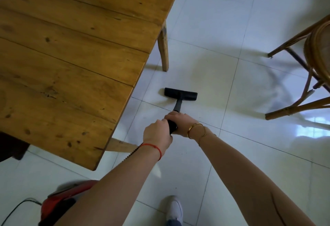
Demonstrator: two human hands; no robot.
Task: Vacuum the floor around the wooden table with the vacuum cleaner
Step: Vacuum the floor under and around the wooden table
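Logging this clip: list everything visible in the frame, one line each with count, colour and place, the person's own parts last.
wooden table: one, honey brown, left, top bare.
vacuum head: one, black, on the floor right of the table.
vacuum wand: one, black, from head up into the hands.
vacuum body: one, red and black, bottom left, partly hidden by the arm.
cable: one, black, bottom left.
rattan chair: one, brown, right edge.
floor: white glossy tiles.
shoe: one, white, bottom centre.
left hand: grips the wand, red string on wrist.
right hand: grips the wand, gold bracelets.
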